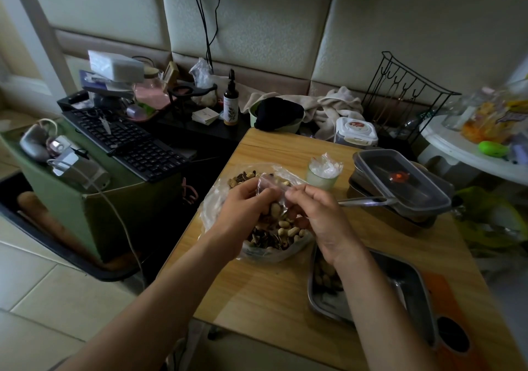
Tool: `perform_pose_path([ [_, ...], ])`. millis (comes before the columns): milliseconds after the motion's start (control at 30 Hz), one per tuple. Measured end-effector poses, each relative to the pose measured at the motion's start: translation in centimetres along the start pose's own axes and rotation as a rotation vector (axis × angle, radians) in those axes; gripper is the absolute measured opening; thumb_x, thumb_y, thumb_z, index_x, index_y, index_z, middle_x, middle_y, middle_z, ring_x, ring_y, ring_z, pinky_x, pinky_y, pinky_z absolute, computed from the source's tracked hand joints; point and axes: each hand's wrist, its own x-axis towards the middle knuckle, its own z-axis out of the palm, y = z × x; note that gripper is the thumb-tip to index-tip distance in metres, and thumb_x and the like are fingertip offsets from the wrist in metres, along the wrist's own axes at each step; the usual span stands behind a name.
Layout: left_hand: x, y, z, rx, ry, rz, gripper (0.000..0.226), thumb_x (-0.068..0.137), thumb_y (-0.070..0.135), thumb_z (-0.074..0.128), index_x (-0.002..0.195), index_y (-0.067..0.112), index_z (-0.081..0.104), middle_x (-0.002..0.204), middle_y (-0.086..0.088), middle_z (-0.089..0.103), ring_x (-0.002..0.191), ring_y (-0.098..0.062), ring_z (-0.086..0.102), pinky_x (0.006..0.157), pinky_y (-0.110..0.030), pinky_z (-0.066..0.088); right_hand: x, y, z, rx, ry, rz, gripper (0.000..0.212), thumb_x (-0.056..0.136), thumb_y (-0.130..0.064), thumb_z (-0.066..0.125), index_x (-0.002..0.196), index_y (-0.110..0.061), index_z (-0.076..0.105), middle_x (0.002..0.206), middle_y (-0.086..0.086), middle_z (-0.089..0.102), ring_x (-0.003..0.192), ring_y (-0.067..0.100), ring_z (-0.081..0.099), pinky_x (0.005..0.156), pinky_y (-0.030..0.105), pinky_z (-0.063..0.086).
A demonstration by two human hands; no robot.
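Both hands (247,210) pinch a small bag (270,185), seemingly holding peanuts (275,210).

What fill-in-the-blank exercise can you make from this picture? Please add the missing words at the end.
1. The left hand and the right hand grip the small clear bag, which holds ____.
2. Under it, the big bag of mixed nuts lies on the ____ table.
3. The metal tray lies to the ____ of the big bag.
4. The ____ keyboard lies left of the table.

Missing words: peanuts; wooden; right; black.
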Motion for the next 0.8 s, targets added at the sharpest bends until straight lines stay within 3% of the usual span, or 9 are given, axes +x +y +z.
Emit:
perform_pose_path([
  [167,-0.03,-0.17,0.16,0.038,-0.027,0.011,0.014,0.099,0.024,0.064,0.105,0.014,0.071,0.086,-0.003,0.076,0.074,-0.011,0.073,0.06,-0.02,0.054,0.14,0.24,0.12,-0.027,0.023,-0.009,0.019,0.098,-0.026,0.068,0.095,-0.008,0.072,0.099,0.017,0.077,0.105,0.035,0.072,0.097,0.05,0.055],
  [400,0.03,-0.24,0.13,0.047,-0.018,0.008,0.013,0.097,0.027,0.066,0.103,0.015,0.07,0.092,-0.004,0.076,0.082,-0.016,0.075,0.064,-0.022,0.055,0.1,0.17,0.2,-0.018,0.037,-0.048,0.011,0.097,-0.02,0.067,0.088,-0.015,0.071,0.09,0.011,0.076,0.092,0.024,0.07,0.089,0.042,0.055],
  [600,-0.01,-0.08,0.16,0.015,-0.022,0.002,0.024,0.102,0.029,0.059,0.104,0.005,0.065,0.089,-0.009,0.074,0.075,-0.014,0.072,0.061,-0.022,0.056,0.11,-0.01,0.13,-0.021,0.054,-0.066,0.013,0.097,-0.019,0.066,0.085,-0.017,0.07,0.082,0.004,0.073,0.084,0.017,0.069,0.075,0.029,0.056],
  [800,-0.01,-0.06,0.11,0.025,-0.004,0.006,0.018,0.101,0.029,0.06,0.099,0.013,0.067,0.087,-0.002,0.076,0.077,-0.014,0.074,0.061,-0.021,0.055,-0.17,-0.1,0.28,-0.019,0.004,-0.008,0.018,0.098,-0.026,0.067,0.097,-0.01,0.074,0.097,0.012,0.079,0.103,0.031,0.073,0.099,0.049,0.056],
])
